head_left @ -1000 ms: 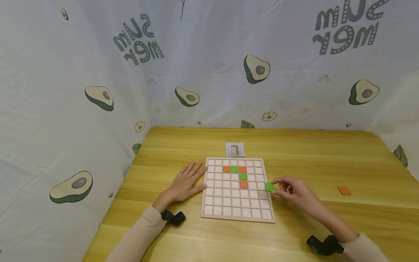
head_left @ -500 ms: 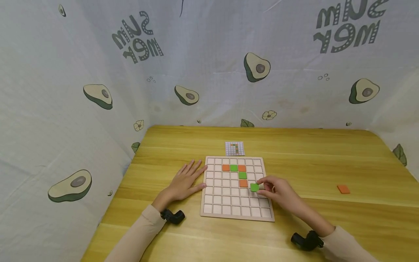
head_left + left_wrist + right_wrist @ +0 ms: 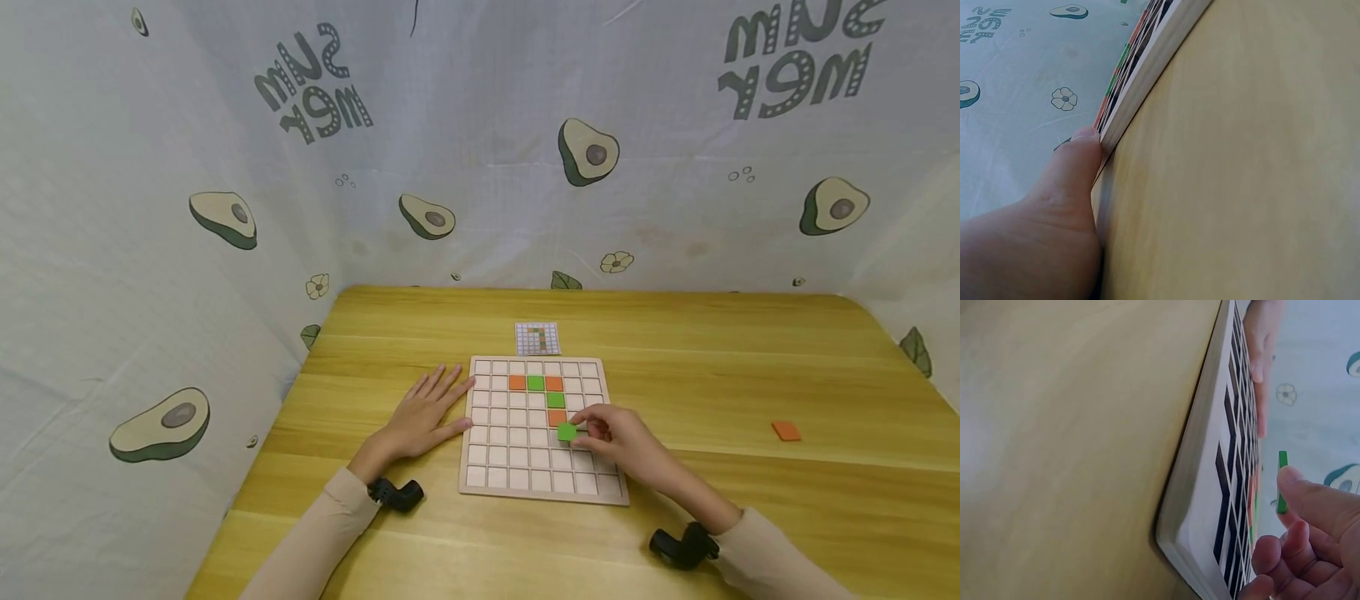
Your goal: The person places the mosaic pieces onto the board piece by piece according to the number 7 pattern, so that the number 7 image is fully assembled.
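A pale wooden grid board [image 3: 495, 477] lies on the table, with orange and green square tiles set in some of its cells. Between thumb and forefinger my right hand [image 3: 626, 437] pinches a green tile [image 3: 567, 432], held over the board just below the lowest orange tile [image 3: 557, 417]. In the right wrist view that green tile [image 3: 1282, 481] stands apart from the board's surface. My left hand [image 3: 427, 417] lies flat with fingers spread, thumb and forefinger touching the board's left edge. The left wrist view has the thumb [image 3: 1075, 165] against the board's side.
Behind the board lies a small printed card [image 3: 537, 339] with a coloured grid pattern. One loose orange tile [image 3: 786, 431] rests on the wooden table [image 3: 712, 350] to the right. A patterned cloth [image 3: 495, 117] hangs behind the table.
My right hand has carried the green tile leftward, from the board's right edge to just below the lowest orange tile. The left hand has stayed in place.
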A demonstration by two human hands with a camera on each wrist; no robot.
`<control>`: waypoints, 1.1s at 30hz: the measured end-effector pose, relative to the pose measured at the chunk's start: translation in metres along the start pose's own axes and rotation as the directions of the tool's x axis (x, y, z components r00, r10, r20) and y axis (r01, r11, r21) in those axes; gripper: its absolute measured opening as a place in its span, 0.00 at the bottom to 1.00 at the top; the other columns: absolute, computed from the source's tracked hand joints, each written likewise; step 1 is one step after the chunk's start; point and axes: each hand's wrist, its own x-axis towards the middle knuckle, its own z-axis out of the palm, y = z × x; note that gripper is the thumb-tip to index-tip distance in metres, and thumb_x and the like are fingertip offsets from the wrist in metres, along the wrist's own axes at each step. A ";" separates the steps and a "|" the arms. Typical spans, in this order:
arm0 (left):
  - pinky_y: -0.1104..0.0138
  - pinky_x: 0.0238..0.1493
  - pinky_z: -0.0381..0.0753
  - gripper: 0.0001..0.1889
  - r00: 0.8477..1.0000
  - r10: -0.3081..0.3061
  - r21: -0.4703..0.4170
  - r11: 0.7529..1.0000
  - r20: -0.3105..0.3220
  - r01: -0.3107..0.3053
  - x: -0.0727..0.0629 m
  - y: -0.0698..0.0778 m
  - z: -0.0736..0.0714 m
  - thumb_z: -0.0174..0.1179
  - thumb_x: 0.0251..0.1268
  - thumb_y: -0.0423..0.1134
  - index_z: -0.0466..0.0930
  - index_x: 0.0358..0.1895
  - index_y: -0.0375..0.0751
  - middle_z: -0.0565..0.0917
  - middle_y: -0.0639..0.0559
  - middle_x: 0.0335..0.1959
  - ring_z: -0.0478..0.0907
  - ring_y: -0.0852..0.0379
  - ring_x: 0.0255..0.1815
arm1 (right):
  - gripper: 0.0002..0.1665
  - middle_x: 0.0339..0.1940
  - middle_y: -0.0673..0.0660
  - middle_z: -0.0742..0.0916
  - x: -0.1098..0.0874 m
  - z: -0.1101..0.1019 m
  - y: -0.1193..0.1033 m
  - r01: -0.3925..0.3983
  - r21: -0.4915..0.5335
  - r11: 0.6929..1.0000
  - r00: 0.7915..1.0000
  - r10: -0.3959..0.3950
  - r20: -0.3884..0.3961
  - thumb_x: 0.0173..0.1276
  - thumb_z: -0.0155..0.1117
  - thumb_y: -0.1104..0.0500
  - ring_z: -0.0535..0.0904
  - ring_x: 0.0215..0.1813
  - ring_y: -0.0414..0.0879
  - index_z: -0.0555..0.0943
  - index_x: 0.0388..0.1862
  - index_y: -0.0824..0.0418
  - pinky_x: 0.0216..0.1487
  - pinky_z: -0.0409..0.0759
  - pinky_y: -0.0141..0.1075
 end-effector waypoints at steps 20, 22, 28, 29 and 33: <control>0.48 0.77 0.36 0.37 1.000 0.002 0.011 1.000 0.003 -0.002 0.000 0.000 0.000 0.42 0.78 0.62 0.45 0.82 0.52 0.44 0.45 0.82 0.36 0.42 0.81 | 0.11 0.20 0.46 0.71 0.007 0.010 0.004 0.005 -0.045 0.999 0.999 -0.003 0.044 0.64 0.72 0.66 0.64 0.24 0.36 0.84 0.44 0.68 0.26 0.63 0.29; 0.48 0.77 0.36 0.37 1.000 0.002 0.011 1.000 0.004 -0.002 0.001 0.000 0.000 0.42 0.78 0.62 0.45 0.82 0.52 0.44 0.45 0.82 0.36 0.42 0.81 | 0.11 0.20 0.47 0.71 0.007 0.010 0.004 0.012 -0.046 0.999 0.999 -0.011 0.042 0.63 0.72 0.66 0.64 0.24 0.36 0.84 0.44 0.68 0.25 0.63 0.30; 0.49 0.77 0.36 0.37 1.000 -0.004 0.007 1.000 0.005 0.004 0.000 0.000 0.000 0.41 0.78 0.62 0.45 0.82 0.53 0.44 0.46 0.82 0.36 0.43 0.81 | 0.11 0.20 0.46 0.71 0.008 0.011 0.006 0.021 -0.054 0.998 0.999 -0.019 0.041 0.62 0.73 0.66 0.64 0.24 0.36 0.84 0.42 0.67 0.25 0.64 0.29; 0.49 0.77 0.36 0.37 1.000 -0.006 0.007 1.000 0.005 0.006 0.000 0.000 0.000 0.41 0.78 0.63 0.45 0.82 0.53 0.44 0.46 0.82 0.36 0.43 0.81 | 0.11 0.20 0.46 0.71 0.008 0.011 0.005 0.017 -0.052 0.998 0.999 -0.015 0.040 0.62 0.74 0.65 0.64 0.23 0.35 0.84 0.42 0.67 0.25 0.64 0.29; 0.49 0.77 0.36 0.37 1.000 -0.008 0.004 1.000 0.006 0.008 0.000 0.000 0.000 0.41 0.78 0.63 0.44 0.82 0.54 0.43 0.46 0.82 0.36 0.43 0.81 | 0.11 0.19 0.46 0.71 0.009 0.010 0.006 0.025 -0.036 0.999 0.999 -0.023 0.036 0.61 0.75 0.65 0.64 0.23 0.35 0.85 0.42 0.67 0.25 0.63 0.29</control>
